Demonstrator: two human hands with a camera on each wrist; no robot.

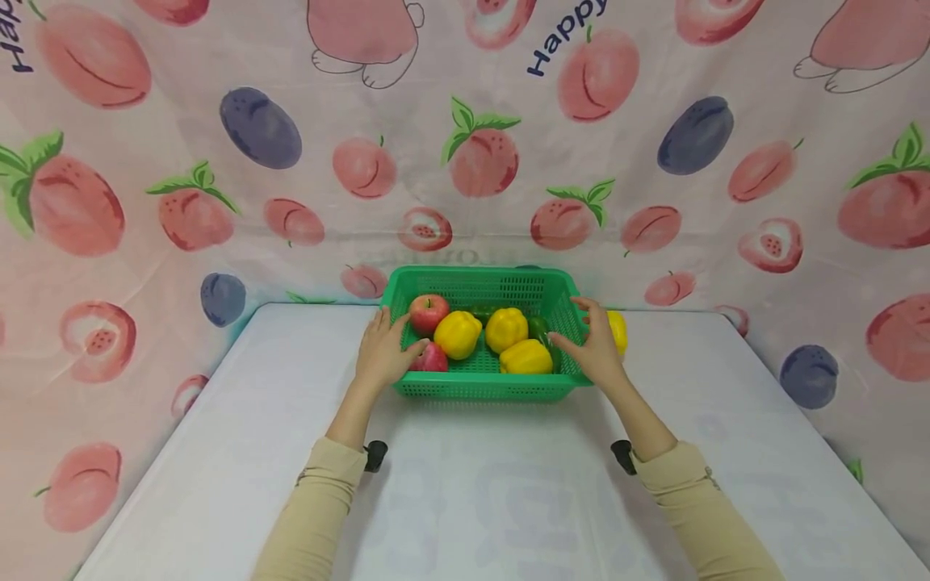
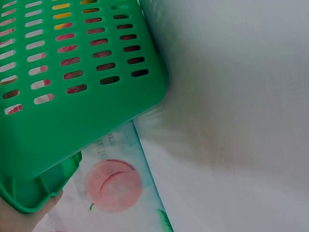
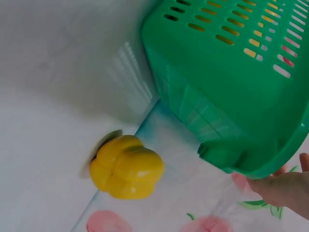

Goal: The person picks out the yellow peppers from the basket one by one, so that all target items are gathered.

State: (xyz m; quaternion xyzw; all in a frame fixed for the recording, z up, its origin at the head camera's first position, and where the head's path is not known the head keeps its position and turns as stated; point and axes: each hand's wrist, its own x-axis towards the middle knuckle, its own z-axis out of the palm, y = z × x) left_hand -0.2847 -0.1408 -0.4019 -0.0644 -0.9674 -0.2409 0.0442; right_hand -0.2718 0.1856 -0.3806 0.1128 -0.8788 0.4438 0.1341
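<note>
A green plastic basket [image 1: 479,386] with slotted walls stands near the table's far edge. My left hand [image 1: 381,349] holds its left end, thumb reaching over the rim and fingers outside. At the opposite end my right hand [image 1: 599,345] grips the rim, its thumb also inside. Within lie a red apple [image 1: 429,311], a second red fruit [image 1: 434,358] partly behind my left thumb, and yellow bell peppers [image 1: 458,335] in the middle and right. Dark green produce [image 1: 539,329] shows partly behind them. Outside, beyond my right hand, sits another yellow bell pepper [image 3: 126,166].
The white-covered table [image 1: 479,500] extends toward me. Right behind the basket hangs a fruit-printed cloth [image 1: 407,105], which also runs along both sides. Dark wrist-worn pieces [image 1: 374,456] show beside both sleeves.
</note>
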